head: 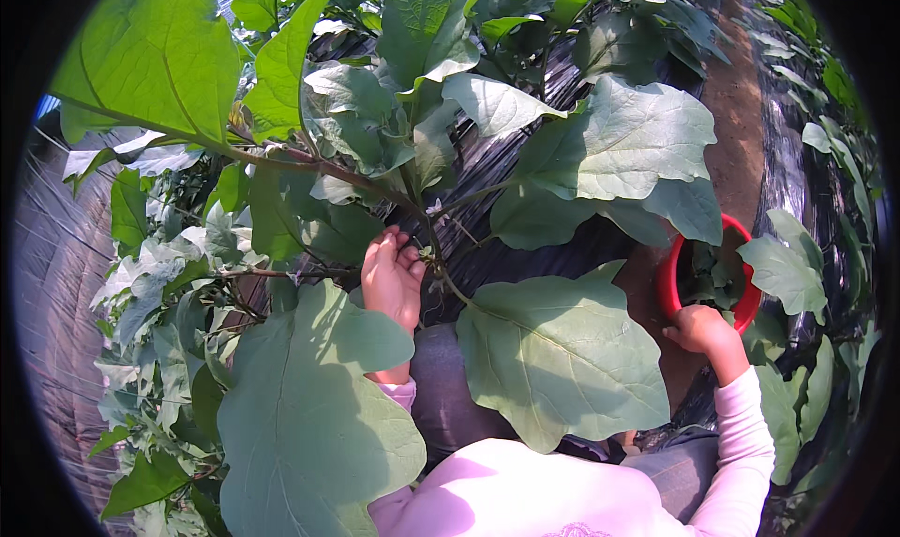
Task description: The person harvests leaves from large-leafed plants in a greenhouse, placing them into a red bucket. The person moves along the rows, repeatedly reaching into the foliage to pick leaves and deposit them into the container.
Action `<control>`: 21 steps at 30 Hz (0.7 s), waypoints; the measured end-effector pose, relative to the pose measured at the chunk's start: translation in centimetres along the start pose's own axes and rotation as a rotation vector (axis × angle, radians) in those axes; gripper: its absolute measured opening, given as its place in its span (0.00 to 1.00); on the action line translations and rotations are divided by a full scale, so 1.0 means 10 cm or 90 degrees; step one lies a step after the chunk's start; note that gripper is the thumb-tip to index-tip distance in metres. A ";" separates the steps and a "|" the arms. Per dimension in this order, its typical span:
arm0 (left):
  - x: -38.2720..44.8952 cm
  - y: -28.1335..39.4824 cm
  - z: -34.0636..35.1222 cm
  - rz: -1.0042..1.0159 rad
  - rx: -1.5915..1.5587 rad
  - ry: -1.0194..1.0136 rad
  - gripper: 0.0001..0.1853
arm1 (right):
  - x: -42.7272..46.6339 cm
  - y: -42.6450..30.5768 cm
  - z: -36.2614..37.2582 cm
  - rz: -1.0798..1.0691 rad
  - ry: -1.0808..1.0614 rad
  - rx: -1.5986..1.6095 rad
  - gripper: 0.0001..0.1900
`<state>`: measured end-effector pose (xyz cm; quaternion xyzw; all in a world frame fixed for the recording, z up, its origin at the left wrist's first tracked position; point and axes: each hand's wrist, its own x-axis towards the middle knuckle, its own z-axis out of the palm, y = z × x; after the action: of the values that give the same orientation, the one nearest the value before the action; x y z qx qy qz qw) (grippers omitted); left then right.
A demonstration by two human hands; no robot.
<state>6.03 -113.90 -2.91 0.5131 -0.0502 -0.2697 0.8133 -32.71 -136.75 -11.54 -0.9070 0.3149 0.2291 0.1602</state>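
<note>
My left hand [392,280] is raised among the stems of a large-leaved plant that looks like eggplant, its fingers curled beside the main stem [365,184]. A small pale bud [426,251] sits right at the fingertips. Whether anything is pinched there is hidden by the fingers. My right hand [703,332] grips the near rim of a red plastic bucket [670,284], which has green leaf pieces [710,273] inside. One broad leaf [562,361] spreads between the hands, and a larger one [316,424] partly covers my left forearm.
Black plastic mulch film [562,259] covers the bed under the plant. A strip of bare soil [735,122] runs along the right, with another plant row [791,277] beyond it. On the left, plastic sheeting [63,256] and thin strings border dense foliage. A purplish flower [437,208] hangs near the stem.
</note>
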 end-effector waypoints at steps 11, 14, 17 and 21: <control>0.96 -0.49 -0.41 0.114 0.173 -0.037 0.18 | 0.99 -2.68 -1.53 -0.336 0.285 0.561 0.15; 0.99 -0.58 -0.37 0.094 0.255 -0.124 0.17 | 1.61 -2.80 -1.42 -0.410 0.448 0.583 0.16; 0.91 -0.47 -0.54 0.193 0.192 -0.236 0.17 | 1.33 -3.22 -1.60 -0.392 0.210 0.735 0.16; 0.93 -0.63 -0.48 0.248 0.183 -0.171 0.14 | 1.53 -3.30 -1.41 -0.346 0.157 0.915 0.16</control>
<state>13.21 -116.63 -12.35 0.5635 -0.2932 -0.1636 0.7549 3.65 -125.67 -2.73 -0.6449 0.1684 -0.1812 0.7231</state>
